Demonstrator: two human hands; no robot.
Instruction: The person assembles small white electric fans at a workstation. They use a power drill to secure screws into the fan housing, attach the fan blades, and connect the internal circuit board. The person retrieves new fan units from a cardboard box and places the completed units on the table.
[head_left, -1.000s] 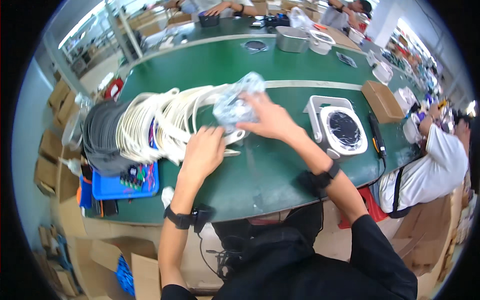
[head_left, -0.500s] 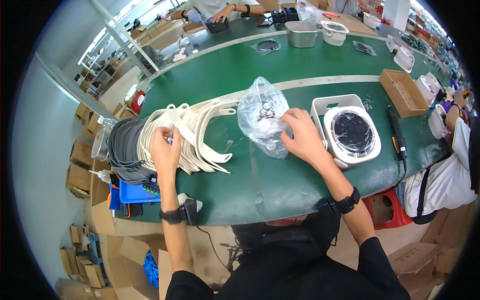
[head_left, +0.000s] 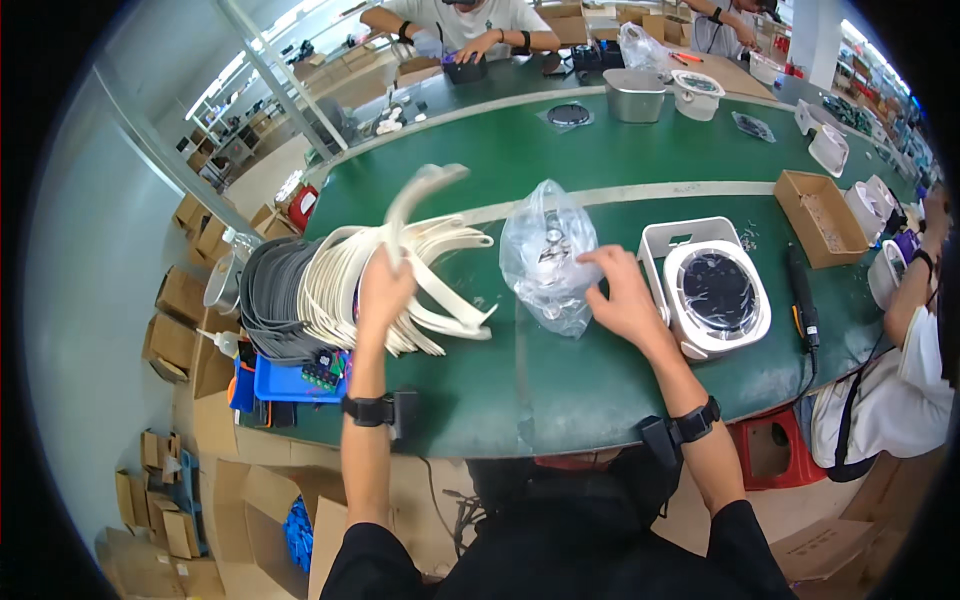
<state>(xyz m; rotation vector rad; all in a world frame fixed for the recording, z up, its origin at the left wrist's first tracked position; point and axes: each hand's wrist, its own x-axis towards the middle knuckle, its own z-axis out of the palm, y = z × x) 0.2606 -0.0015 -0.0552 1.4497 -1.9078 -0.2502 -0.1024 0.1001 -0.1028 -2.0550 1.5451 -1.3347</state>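
My left hand point(head_left: 384, 296) is closed around one end of a curved cream plastic handle point(head_left: 424, 186), which rises blurred above it. Behind and below that hand lies a fanned stack of similar cream handles point(head_left: 322, 285), beside a bundle of dark grey ones point(head_left: 268, 290). A clear plastic bag point(head_left: 538, 232) with small metal parts inside sits mid-table. My right hand point(head_left: 632, 302) is at the bag's right side, thumb and forefinger apart, fingertips at the plastic. Just right of it stands a white appliance housing point(head_left: 668, 238) with a black-windowed round-cornered lid point(head_left: 762, 305) against it.
A blue tray point(head_left: 300, 384) with a circuit board lies at the near left. To the right are an electric screwdriver point(head_left: 800, 290) and a cardboard box point(head_left: 822, 222). A grey metal pot point(head_left: 634, 96) stands at the far side. Other people work across and at the right.
My left hand has lifted the cream handle off the stack and moved right, turning it upright. My right hand stays beside the bag. The whole view has shifted slightly.
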